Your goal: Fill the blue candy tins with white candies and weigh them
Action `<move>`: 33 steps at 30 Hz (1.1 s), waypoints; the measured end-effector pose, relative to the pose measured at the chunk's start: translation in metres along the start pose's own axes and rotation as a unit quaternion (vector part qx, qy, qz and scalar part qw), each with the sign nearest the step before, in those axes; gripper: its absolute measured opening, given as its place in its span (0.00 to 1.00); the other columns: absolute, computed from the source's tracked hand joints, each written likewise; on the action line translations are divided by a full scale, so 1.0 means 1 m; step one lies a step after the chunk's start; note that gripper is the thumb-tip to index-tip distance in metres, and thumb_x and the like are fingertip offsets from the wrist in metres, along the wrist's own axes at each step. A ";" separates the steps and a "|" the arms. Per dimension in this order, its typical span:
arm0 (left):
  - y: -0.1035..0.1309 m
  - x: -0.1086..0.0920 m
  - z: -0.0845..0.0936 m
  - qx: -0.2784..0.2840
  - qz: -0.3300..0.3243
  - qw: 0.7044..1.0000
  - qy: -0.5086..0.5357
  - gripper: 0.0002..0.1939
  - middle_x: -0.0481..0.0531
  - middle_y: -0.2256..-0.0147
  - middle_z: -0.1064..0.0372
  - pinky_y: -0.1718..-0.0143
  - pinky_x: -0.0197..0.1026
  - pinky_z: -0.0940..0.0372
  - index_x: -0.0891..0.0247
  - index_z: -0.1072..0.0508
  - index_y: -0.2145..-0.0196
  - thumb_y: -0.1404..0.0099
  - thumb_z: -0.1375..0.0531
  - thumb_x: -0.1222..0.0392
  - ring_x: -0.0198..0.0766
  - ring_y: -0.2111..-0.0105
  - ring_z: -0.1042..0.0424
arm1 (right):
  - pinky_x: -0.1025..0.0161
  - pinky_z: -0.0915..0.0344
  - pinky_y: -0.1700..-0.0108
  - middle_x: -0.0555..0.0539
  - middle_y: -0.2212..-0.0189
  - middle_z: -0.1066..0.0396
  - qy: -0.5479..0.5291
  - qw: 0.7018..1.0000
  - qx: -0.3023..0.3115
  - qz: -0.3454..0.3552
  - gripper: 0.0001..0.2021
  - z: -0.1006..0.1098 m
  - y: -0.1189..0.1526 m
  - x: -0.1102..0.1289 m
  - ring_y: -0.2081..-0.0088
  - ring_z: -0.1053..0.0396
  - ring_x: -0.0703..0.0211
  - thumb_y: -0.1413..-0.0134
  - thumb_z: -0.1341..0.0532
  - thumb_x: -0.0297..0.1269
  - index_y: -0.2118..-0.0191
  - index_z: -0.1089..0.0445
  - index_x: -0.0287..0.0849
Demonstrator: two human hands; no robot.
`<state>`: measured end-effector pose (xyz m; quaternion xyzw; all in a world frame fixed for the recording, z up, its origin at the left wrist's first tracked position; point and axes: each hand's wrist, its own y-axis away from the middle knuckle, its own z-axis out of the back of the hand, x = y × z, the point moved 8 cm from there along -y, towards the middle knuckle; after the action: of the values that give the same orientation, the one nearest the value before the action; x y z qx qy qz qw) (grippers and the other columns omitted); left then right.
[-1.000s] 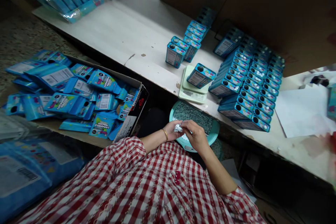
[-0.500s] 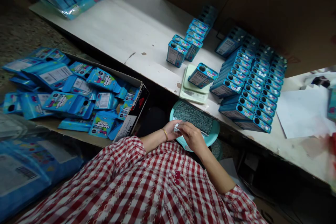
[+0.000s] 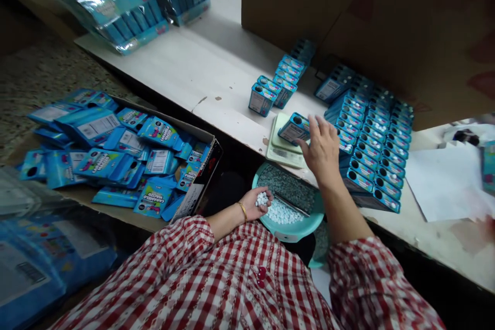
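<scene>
Cupped over the near rim of a turquoise basin (image 3: 293, 234), my left hand (image 3: 253, 203) holds a small heap of white round candies (image 3: 262, 199). My right hand (image 3: 324, 149) is at the right side of a blue candy box (image 3: 294, 128), thumb and fingers apart; contact is hard to make out. That box stands upright on a pale green scale (image 3: 274, 150), a dark round hole in its top. Inside the basin, white candies (image 3: 284, 214) lie in the near part and grey-green looking ones (image 3: 288, 185) in the far part, with a thin divider (image 3: 290, 204) between.
Rows of upright blue boxes (image 3: 371, 144) stand right of the scale, and a shorter row (image 3: 262, 97) behind it. A carton (image 3: 211, 165) at left holds jumbled blue boxes. Wrapped packs (image 3: 116, 5), a large cardboard box (image 3: 294, 0) and white paper (image 3: 444, 180) lie on the table.
My right hand has left my left palm and moved up and right to the box on the scale. My left hand stays over the basin, its candies now in plain view.
</scene>
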<state>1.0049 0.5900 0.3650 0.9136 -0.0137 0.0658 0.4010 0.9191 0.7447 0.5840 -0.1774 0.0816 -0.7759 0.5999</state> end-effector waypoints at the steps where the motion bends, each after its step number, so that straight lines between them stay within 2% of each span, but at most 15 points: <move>1: 0.001 -0.002 0.000 0.001 -0.004 1.000 0.004 0.13 0.50 0.80 0.38 0.88 0.24 0.53 0.68 0.37 0.76 0.36 0.48 0.59 0.27 0.83 0.39 | 0.45 0.42 0.49 0.38 0.51 0.37 0.009 1.000 0.011 0.005 0.21 -0.002 -0.015 -0.001 0.49 0.43 0.42 0.43 0.47 0.36 0.44 0.40 0.42; 3: 0.003 -0.008 0.003 -0.002 -0.019 1.000 0.013 0.13 0.50 0.80 0.38 0.88 0.24 0.53 0.68 0.37 0.76 0.36 0.48 0.60 0.27 0.84 0.39 | 0.49 0.40 0.54 0.39 0.56 0.34 0.014 0.999 0.021 0.026 0.18 -0.009 -0.040 0.008 0.54 0.40 0.45 0.43 0.47 0.34 0.47 0.37 0.43; 5: 0.005 -0.015 0.007 -0.009 -0.033 0.999 0.022 0.12 0.50 0.80 0.38 0.88 0.24 0.53 0.67 0.37 0.76 0.36 0.48 0.60 0.27 0.84 0.39 | 0.52 0.39 0.58 0.40 0.57 0.34 0.011 0.998 0.018 0.051 0.16 -0.018 -0.059 0.029 0.56 0.40 0.46 0.44 0.46 0.34 0.49 0.36 0.45; 9: 0.008 -0.025 0.015 -0.029 -0.043 0.998 0.032 0.11 0.49 0.79 0.38 0.89 0.24 0.54 0.67 0.37 0.76 0.37 0.47 0.60 0.26 0.84 0.40 | 0.55 0.40 0.61 0.39 0.57 0.34 0.031 0.995 0.043 0.088 0.15 -0.054 -0.084 0.075 0.59 0.40 0.48 0.42 0.48 0.33 0.50 0.35 0.41; 11: 0.009 -0.030 0.018 -0.036 -0.049 0.998 0.035 0.12 0.49 0.80 0.38 0.89 0.24 0.54 0.67 0.38 0.76 0.36 0.48 0.60 0.26 0.84 0.41 | 0.54 0.41 0.60 0.38 0.56 0.33 0.054 0.992 0.059 0.103 0.14 -0.072 -0.091 0.085 0.58 0.40 0.49 0.41 0.50 0.30 0.51 0.34 0.39; 13: 0.009 -0.034 0.021 -0.038 -0.055 0.997 0.038 0.12 0.49 0.80 0.38 0.89 0.24 0.54 0.67 0.38 0.76 0.36 0.48 0.60 0.26 0.85 0.41 | 0.54 0.43 0.59 0.38 0.53 0.34 0.065 0.988 0.057 0.128 0.14 -0.080 -0.094 0.082 0.56 0.41 0.48 0.40 0.51 0.31 0.52 0.33 0.40; 15: 0.008 -0.037 0.025 -0.040 -0.058 0.997 0.044 0.11 0.49 0.80 0.38 0.89 0.24 0.53 0.67 0.38 0.75 0.36 0.48 0.60 0.26 0.85 0.40 | 0.54 0.44 0.57 0.40 0.51 0.35 0.071 0.986 0.039 0.144 0.14 -0.075 -0.098 0.063 0.54 0.43 0.49 0.39 0.51 0.33 0.54 0.32 0.42; 16: 0.008 -0.038 0.028 -0.041 -0.058 0.996 0.047 0.11 0.48 0.80 0.38 0.89 0.24 0.53 0.67 0.38 0.75 0.36 0.47 0.60 0.26 0.85 0.40 | 0.54 0.44 0.56 0.41 0.51 0.35 0.080 0.987 0.028 0.133 0.14 -0.069 -0.103 0.045 0.54 0.43 0.49 0.39 0.52 0.34 0.55 0.31 0.43; 19: 0.005 -0.039 0.032 -0.045 -0.053 0.996 0.055 0.11 0.48 0.80 0.38 0.88 0.25 0.53 0.67 0.37 0.75 0.36 0.47 0.60 0.26 0.85 0.40 | 0.55 0.44 0.57 0.40 0.53 0.35 0.139 0.990 0.007 0.014 0.14 -0.049 -0.129 -0.038 0.54 0.43 0.48 0.40 0.50 0.35 0.54 0.31 0.42; 21: 0.004 -0.042 0.034 -0.047 -0.054 0.996 0.060 0.11 0.48 0.79 0.37 0.88 0.25 0.53 0.67 0.37 0.75 0.36 0.47 0.60 0.25 0.85 0.40 | 0.54 0.44 0.58 0.39 0.50 0.38 0.190 0.979 0.017 -0.069 0.15 -0.042 -0.146 -0.096 0.52 0.45 0.46 0.43 0.47 0.36 0.51 0.32 0.42; 24: 0.003 -0.048 0.035 -0.056 -0.060 0.994 0.071 0.11 0.48 0.79 0.37 0.88 0.24 0.53 0.67 0.37 0.75 0.37 0.46 0.60 0.25 0.85 0.40 | 0.54 0.46 0.58 0.39 0.47 0.42 0.253 0.953 0.076 -0.147 0.15 -0.052 -0.161 -0.159 0.50 0.46 0.44 0.45 0.45 0.39 0.53 0.31 0.44; 25: 0.003 -0.049 0.035 -0.057 -0.060 0.994 0.074 0.10 0.48 0.79 0.37 0.88 0.24 0.53 0.67 0.37 0.75 0.37 0.45 0.60 0.25 0.85 0.40 | 0.54 0.46 0.58 0.40 0.46 0.42 0.267 0.947 0.096 -0.152 0.14 -0.058 -0.162 -0.170 0.50 0.47 0.44 0.45 0.45 0.39 0.55 0.30 0.43; 27: 0.004 -0.049 0.035 -0.059 -0.058 0.994 0.074 0.10 0.48 0.79 0.37 0.88 0.25 0.52 0.67 0.37 0.75 0.37 0.45 0.61 0.25 0.85 0.40 | 0.55 0.48 0.58 0.39 0.47 0.41 0.285 0.943 0.108 -0.136 0.13 -0.066 -0.163 -0.175 0.50 0.47 0.46 0.43 0.47 0.38 0.58 0.30 0.40; 31: 0.007 -0.043 0.033 -0.074 -0.055 0.994 0.060 0.10 0.48 0.80 0.37 0.88 0.25 0.52 0.67 0.37 0.75 0.37 0.46 0.61 0.26 0.85 0.40 | 0.57 0.50 0.58 0.38 0.55 0.35 0.289 0.947 0.072 -0.119 0.16 -0.062 -0.163 -0.160 0.53 0.44 0.50 0.42 0.54 0.28 0.51 0.36 0.36; 33: 0.008 -0.039 0.033 -0.080 -0.057 0.994 0.055 0.10 0.48 0.80 0.37 0.89 0.25 0.53 0.67 0.37 0.75 0.37 0.46 0.61 0.26 0.85 0.40 | 0.57 0.50 0.60 0.38 0.55 0.35 0.286 0.946 0.081 -0.125 0.17 -0.059 -0.166 -0.157 0.53 0.43 0.50 0.43 0.54 0.27 0.49 0.38 0.36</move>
<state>0.9693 0.5594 0.3442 0.8730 0.0551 0.0916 0.4758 0.7818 0.9343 0.5576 0.0927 0.1637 -0.8668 0.4618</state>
